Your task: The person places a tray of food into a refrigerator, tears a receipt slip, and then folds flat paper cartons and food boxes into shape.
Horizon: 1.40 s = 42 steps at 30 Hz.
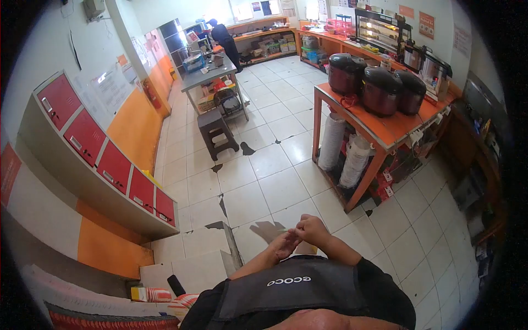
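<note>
My two hands meet in front of the grey apron (242,300) on my chest. My left hand (283,245) has its palm turned up, its fingers loosely bent toward the other hand. Closed, with its fingertips against the left fingers, is my right hand (312,229). Anything small between the fingertips is too hidden to make out. White floor tiles (278,187) lie beneath both hands, with a shadow of the hands on them.
Red lockers (85,135) line the left. At right, rice cookers (382,91) stand on an orange table (352,110) with stacked white containers (331,142) below. Ahead are a dark stool (215,132) and a metal table (209,74); a person in dark clothes (224,41) stands beyond. Some tiles are broken.
</note>
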Available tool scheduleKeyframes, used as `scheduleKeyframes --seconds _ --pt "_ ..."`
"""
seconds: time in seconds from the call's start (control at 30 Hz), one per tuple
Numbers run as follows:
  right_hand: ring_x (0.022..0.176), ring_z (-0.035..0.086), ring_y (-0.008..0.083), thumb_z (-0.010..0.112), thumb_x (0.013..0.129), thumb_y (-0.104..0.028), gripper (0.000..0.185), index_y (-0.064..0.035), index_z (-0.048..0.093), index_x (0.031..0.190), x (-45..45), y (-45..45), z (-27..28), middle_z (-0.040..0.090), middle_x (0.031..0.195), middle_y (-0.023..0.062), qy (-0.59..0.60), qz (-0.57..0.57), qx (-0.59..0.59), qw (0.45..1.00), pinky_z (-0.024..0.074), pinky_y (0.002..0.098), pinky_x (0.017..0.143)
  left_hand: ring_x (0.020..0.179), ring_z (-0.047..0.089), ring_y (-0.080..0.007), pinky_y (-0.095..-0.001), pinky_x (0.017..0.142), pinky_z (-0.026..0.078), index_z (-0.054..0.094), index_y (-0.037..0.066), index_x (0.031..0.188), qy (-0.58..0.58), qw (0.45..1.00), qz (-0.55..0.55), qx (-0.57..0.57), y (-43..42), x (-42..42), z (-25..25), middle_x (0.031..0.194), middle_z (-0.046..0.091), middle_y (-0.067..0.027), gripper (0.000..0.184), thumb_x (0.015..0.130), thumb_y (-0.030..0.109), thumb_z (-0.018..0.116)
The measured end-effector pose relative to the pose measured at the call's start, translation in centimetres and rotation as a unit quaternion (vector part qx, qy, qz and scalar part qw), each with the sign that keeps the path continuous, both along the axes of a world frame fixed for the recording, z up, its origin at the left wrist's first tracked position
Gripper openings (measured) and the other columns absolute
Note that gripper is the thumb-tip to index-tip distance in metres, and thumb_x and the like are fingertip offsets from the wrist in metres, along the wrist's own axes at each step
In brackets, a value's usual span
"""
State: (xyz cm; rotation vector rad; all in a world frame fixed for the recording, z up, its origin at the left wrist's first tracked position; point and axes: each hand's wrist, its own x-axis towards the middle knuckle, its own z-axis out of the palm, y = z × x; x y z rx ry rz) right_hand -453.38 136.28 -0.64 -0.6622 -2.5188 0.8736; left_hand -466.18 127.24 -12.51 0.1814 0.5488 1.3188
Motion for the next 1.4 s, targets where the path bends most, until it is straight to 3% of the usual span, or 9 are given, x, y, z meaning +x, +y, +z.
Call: scheduleKeyframes --seconds 0.3,0.6,0.73,0.9,1.03,1.1,1.17,1.23,1.4 --pt "0.058 0.055 0.025 0.066 0.073 -0.027 0.023 -0.0046 0.069 0.072 -0.1 0.6 -1.4 0.055 0.065 0.0116 0.033 0.033 -0.019 0.999 0.0447 0.0345 0.055 0.101 0.056 -0.0194 -0.0271 0.09 0.048 0.052 -0.001 0.107 0.016 0.997 0.053 -0.054 -0.4 0.7 3.1 0.108 0.056 -0.0095 0.022 0.089 0.011 0.049" --pt "0.057 0.054 0.0244 0.066 0.073 -0.027 0.021 -0.0058 0.069 0.07 -0.4 0.4 -1.5 0.054 0.063 0.0108 0.014 0.043 -0.004 0.999 0.0437 0.0351 0.053 0.101 0.054 -0.0198 -0.0292 0.095 0.044 0.044 -0.005 0.114 -0.02 0.995 0.089 -0.047 -0.3 0.8 2.1 0.11 0.053 -0.012 0.034 0.083 0.003 0.054" --pt "0.057 0.054 0.0245 0.066 0.073 -0.026 0.022 -0.0057 0.068 0.066 -0.5 0.4 -1.8 0.052 0.061 0.0109 0.02 0.048 0.042 0.998 0.0435 0.0358 0.053 0.085 0.057 -0.0186 -0.028 0.085 0.049 0.044 -0.006 0.113 -0.166 0.978 0.117 -0.055 -0.4 0.6 1.9 0.098 0.055 -0.0111 0.032 0.084 0.004 0.053" --pt "0.078 0.056 0.0263 0.061 0.077 -0.031 0.023 -0.0095 0.067 0.084 0.2 -0.1 -0.4 0.057 0.08 0.0116 -0.109 0.061 0.147 0.981 0.0444 0.0378 0.067 0.08 0.058 -0.0165 -0.025 0.072 0.05 0.049 -0.005 0.108 -0.195 0.972 0.08 -0.105 -0.9 -0.1 3.8 0.091 0.057 -0.0099 0.025 0.087 0.007 0.05" --pt "0.099 0.052 0.0317 0.057 0.082 -0.037 0.037 -0.0083 0.061 0.106 0.6 -1.0 1.4 0.055 0.107 0.0149 -0.158 0.126 0.161 0.966 0.0418 0.0389 0.083 0.079 0.058 -0.0164 -0.0254 0.068 0.047 0.053 -0.001 0.105 0.118 0.979 0.136 -0.091 -1.1 0.3 5.1 0.09 0.06 -0.009 0.025 0.085 0.012 0.054" --pt "0.106 0.049 0.0339 0.055 0.083 -0.038 0.046 -0.0037 0.054 0.114 -0.3 -0.3 -0.3 0.052 0.114 0.0186 -0.029 0.053 0.071 0.996 0.0405 0.039 0.087 0.079 0.058 -0.017 -0.0265 0.067 0.046 0.055 0.001 0.106 0.355 0.925 0.12 -0.057 -1.4 -0.3 7.0 0.091 0.061 -0.0084 0.026 0.082 0.014 0.056" --pt "0.113 0.046 0.0373 0.055 0.084 -0.037 0.061 0.0044 0.039 0.126 -0.6 0.0 -1.2 0.049 0.12 0.0251 0.023 -0.01 0.051 0.998 0.0385 0.0394 0.092 0.081 0.06 -0.0187 -0.0283 0.069 0.048 0.046 0.004 0.117 0.4 0.913 0.078 0.028 -1.0 -0.1 5.6 0.093 0.06 -0.0082 0.04 0.08 0.014 0.058" --pt "0.108 0.048 0.0388 0.055 0.082 -0.038 0.059 0.0016 0.042 0.125 -1.2 -0.9 -0.3 0.049 0.117 0.0266 -0.02 -0.021 -0.068 0.997 0.0396 0.0394 0.091 0.081 0.06 -0.0198 -0.0302 0.069 0.05 0.038 0.007 0.124 0.392 0.911 0.045 0.116 -1.4 0.8 6.4 0.094 0.058 -0.008 0.053 0.077 0.015 0.061" --pt "0.103 0.053 0.0372 0.052 0.081 -0.018 0.049 -0.0029 0.041 0.126 -1.0 -0.6 0.0 0.053 0.116 0.0217 -0.009 0.098 -0.177 0.979 0.0429 0.0374 0.087 0.077 0.06 -0.0173 -0.0312 0.068 0.052 0.047 0.002 0.11 0.22 0.96 0.17 -0.007 -1.9 -0.7 9.6 0.091 0.058 -0.0097 0.038 0.078 0.016 0.061"
